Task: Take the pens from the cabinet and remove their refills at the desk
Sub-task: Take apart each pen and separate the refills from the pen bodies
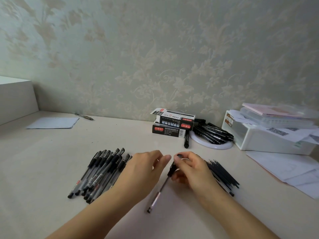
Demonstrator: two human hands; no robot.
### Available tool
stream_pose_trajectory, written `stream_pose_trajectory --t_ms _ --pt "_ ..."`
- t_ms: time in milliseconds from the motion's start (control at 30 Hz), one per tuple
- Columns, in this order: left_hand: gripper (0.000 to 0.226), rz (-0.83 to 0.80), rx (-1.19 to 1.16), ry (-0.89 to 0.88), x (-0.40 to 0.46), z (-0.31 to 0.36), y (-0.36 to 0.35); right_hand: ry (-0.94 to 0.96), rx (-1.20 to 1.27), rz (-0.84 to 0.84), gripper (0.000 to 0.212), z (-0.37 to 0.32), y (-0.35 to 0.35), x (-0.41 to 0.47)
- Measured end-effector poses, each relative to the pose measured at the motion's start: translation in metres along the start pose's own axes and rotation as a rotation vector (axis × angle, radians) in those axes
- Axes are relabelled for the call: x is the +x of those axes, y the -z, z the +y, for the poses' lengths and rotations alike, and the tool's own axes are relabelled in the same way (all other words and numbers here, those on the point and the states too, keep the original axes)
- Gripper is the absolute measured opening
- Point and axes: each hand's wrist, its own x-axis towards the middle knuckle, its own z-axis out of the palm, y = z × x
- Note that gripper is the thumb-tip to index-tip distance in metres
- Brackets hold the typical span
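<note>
The pen is at the middle of the desk, held slanted, its dark grip end up inside the right hand and its clear barrel running down and to the left toward the viewer, the lower end just above or on the desktop; which of the two cannot be told. The right hand's fingers are curled round the pen's upper part, the thumb and forefinger pinching near its top. The left hand is just left of the pen's top, fingers bent, its thumb tip almost meeting the right forefinger; whether it has hold of the tip or any small part cannot be told.

Left of the pen, partly under the left wrist, lies a heap of capped pens, laid roughly side by side. Right of the pen, behind the right hand, is a bundle of thin black refills.

Beyond the pen, against the wall, two pen boxes are stacked. Right of them, black markers rest on a white ring, and one marker lies beside the boxes. Farther right stand a white case topped with papers, and loose sheets in front of it. Far left of the pen, near the wall, lie a sheet and one more pen.
</note>
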Motion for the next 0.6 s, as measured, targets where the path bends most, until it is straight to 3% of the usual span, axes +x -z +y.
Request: stream_pose_trajectory --t_ms 167,367,500,600 --pt "0.036 -0.073 0.037 -0.057 -0.0029 0.0007 -0.0014 -0.028 0.239 -0.016 0.017 0.0004 0.0009 0.0007" --pt "0.014 -0.064 0.033 -0.137 -0.0006 -0.0013 0.0031 0.078 0.108 -0.06 0.014 0.0007 0.0013 -0.0001" --pt "0.02 -0.095 0.029 -0.152 0.0 -0.0024 0.0024 0.107 0.079 -0.099 0.014 0.0026 0.002 0.0008" --pt "0.029 -0.089 0.161 -0.13 0.0009 -0.0057 0.0026 0.123 0.077 -0.126 0.013 0.0044 0.0011 0.0004"
